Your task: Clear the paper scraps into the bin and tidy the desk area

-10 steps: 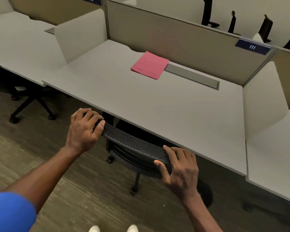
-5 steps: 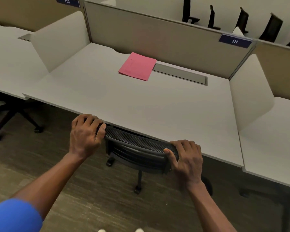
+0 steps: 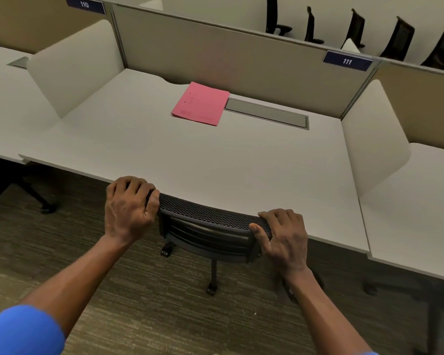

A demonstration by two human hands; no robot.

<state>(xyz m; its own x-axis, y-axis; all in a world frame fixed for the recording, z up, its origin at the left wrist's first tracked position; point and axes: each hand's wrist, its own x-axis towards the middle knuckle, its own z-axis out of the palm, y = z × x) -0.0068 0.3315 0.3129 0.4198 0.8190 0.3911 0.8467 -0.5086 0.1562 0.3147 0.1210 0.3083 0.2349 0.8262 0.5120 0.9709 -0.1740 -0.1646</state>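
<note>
A black mesh-backed office chair (image 3: 208,224) stands tucked under the front edge of the white desk (image 3: 215,160); its seat is hidden beneath the top. My left hand (image 3: 128,208) grips the left end of the chair's top rail, fingers curled over it. My right hand (image 3: 285,237) grips the right end, thumb on the near side. A pink paper folder (image 3: 201,103) lies flat at the back of the desk, next to a grey cable-tray lid (image 3: 267,114). No paper scraps or bin show in this view.
White side dividers (image 3: 72,70) (image 3: 372,134) bound the desk, with a beige rear partition (image 3: 228,55) labelled 111. Neighbouring desks sit on both sides. Another chair's base (image 3: 16,190) is on the dark carpet at left. Several black chairs stand beyond the partition.
The chair has rolled forward under the desk with both hands on its back rail; its backrest now meets the desk edge. The view has moved closer to the desk.
</note>
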